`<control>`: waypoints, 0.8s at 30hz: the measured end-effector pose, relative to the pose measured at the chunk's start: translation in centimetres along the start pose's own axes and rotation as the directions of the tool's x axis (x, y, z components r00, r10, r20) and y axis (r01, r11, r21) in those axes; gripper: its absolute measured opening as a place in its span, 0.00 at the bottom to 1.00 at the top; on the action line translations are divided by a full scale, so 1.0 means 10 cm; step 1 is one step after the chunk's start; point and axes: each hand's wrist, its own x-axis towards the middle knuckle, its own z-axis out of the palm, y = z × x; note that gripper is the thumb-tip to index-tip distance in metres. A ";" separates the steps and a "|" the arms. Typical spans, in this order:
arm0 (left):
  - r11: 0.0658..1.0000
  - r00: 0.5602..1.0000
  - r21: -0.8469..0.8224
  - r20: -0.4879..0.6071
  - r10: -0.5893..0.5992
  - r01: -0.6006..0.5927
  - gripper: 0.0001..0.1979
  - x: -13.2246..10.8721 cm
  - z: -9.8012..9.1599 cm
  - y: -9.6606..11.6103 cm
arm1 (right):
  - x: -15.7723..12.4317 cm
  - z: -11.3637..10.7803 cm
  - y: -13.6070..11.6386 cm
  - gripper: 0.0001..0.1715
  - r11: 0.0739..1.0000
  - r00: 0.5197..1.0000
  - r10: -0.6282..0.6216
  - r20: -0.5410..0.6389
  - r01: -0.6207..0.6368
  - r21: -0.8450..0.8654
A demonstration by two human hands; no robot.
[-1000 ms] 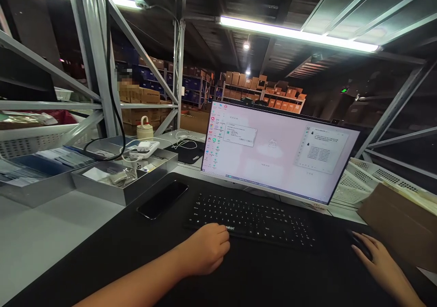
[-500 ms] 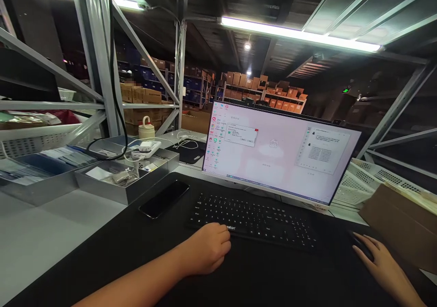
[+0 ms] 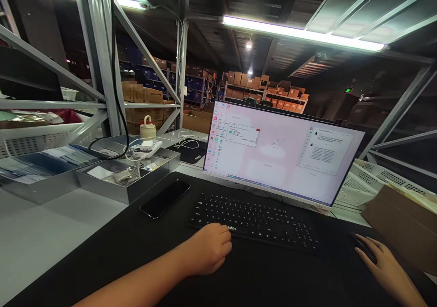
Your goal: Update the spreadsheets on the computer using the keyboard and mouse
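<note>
My left hand (image 3: 208, 248) rests curled into a loose fist on the black desk mat (image 3: 112, 257), its knuckles against the front edge of the black keyboard (image 3: 254, 220). My right hand (image 3: 382, 261) lies at the lower right over a dark mouse (image 3: 362, 244), fingers draped on it. Behind the keyboard stands a lit monitor (image 3: 283, 152) with a pale pink desktop and small windows. A black phone (image 3: 165, 198) lies face up left of the keyboard.
A grey tray (image 3: 102, 186) with small packets, a white adapter (image 3: 146, 146) and cables sits at the left. Metal shelf uprights (image 3: 97, 56) rise behind it. White mesh baskets (image 3: 362, 184) and a brown cardboard box (image 3: 399, 225) are at the right. Distant shelves hold cartons.
Both hands stay where they were. The view has only drifted slightly to the left, so everything sits a little further right.
</note>
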 end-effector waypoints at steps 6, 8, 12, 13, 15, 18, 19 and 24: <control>1.000 1.000 -0.001 -0.021 0.002 -0.002 0.08 -0.01 0.01 0.01 | -0.02 0.00 0.02 0.39 0.995 0.995 0.070 0.073 -0.075 0.062; 1.000 1.000 -0.005 -0.024 0.000 0.000 0.08 -0.01 0.00 0.01 | -0.02 -0.01 0.01 0.40 0.994 0.993 0.083 0.081 -0.088 0.063; 1.000 1.000 -0.006 -0.003 0.001 -0.001 0.09 0.00 -0.01 0.01 | -0.01 -0.01 0.01 0.41 0.994 0.995 0.070 0.074 -0.076 0.078; 1.000 1.000 -0.007 0.003 0.000 0.000 0.09 0.00 -0.01 0.01 | -0.01 0.00 0.01 0.41 0.994 0.995 0.066 0.068 -0.072 0.082; 1.000 1.000 -0.014 0.018 -0.004 0.005 0.09 0.00 -0.01 0.00 | 0.00 0.00 0.02 0.40 0.994 0.996 0.064 0.058 -0.069 0.083; 1.000 0.999 -0.023 0.038 -0.001 0.002 0.08 -0.01 0.00 -0.01 | 0.00 0.00 0.03 0.39 0.995 0.996 0.059 0.063 -0.064 0.075; 1.000 0.999 -0.025 0.045 0.001 0.000 0.08 -0.01 0.01 -0.01 | 0.00 0.01 0.03 0.40 0.996 0.996 0.054 0.067 -0.058 0.070; 1.000 0.998 -0.027 0.061 -0.008 0.010 0.08 -0.01 0.01 0.00 | 0.00 0.01 0.04 0.39 1.000 1.000 0.016 0.022 -0.016 0.003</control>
